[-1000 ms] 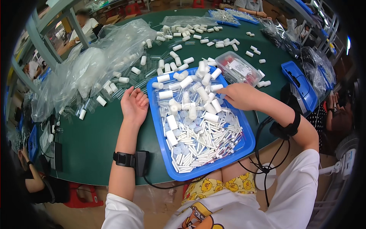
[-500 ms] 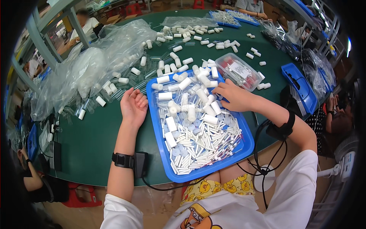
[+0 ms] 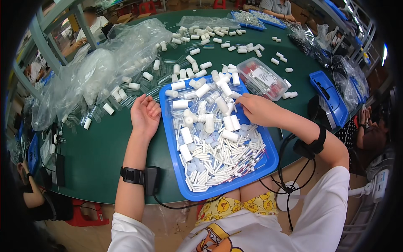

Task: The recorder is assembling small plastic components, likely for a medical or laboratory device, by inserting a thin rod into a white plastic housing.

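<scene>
Found left hand (image 3: 145,114) just left of blue tray (image 3: 176,155) on green desk (image 3: 100,155), palm up, grip slack and partly wide, fingers curled inward. Found right hand (image 3: 257,110) over the tray's right side, fingertips bent down near white cylinders (image 3: 186,135); cannot tell whether grip holds one. Noted cylinders heaped in tray's far part, thin white sticks (image 3: 218,164) in near part. Noted clear box (image 3: 263,79) with red contents farther right.

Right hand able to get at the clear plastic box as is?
Likely yes: the right hand is right by the clear plastic box, and nothing visible stands between them.
</scene>
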The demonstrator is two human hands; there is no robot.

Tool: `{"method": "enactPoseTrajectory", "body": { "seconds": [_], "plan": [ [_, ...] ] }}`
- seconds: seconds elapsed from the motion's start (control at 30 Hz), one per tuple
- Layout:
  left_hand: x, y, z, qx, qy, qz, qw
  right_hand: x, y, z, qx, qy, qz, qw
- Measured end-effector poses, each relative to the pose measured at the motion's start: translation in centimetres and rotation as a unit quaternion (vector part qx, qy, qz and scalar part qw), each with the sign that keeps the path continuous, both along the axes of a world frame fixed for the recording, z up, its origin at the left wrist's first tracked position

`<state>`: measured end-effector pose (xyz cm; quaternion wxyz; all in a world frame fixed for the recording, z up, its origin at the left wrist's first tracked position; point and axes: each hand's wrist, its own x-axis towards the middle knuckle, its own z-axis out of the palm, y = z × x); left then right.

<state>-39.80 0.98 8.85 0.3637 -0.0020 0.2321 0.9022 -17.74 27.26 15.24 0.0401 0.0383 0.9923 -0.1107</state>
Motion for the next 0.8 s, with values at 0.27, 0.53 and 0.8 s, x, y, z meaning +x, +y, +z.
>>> {"method": "enactPoseTrajectory", "body": {
  "seconds": [0.27,0.53,0.8],
  "plan": [
    [-0.2,-0.1,-0.1,-0.005,0.009,-0.004,1.0,-1.9,0.1,-1.2,0.213,0.096,0.006,0.972],
    [-0.2,0.0,-0.2,-0.01,0.02,-0.005,1.0,-3.2,0.8,-2.4,0.169,0.139,-0.02,0.975],
    [-0.3,-0.1,-0.3,-0.012,0.022,-0.008,1.0,-4.5,0.7,-2.3,0.103,0.15,-0.074,0.981]
  ]
}}
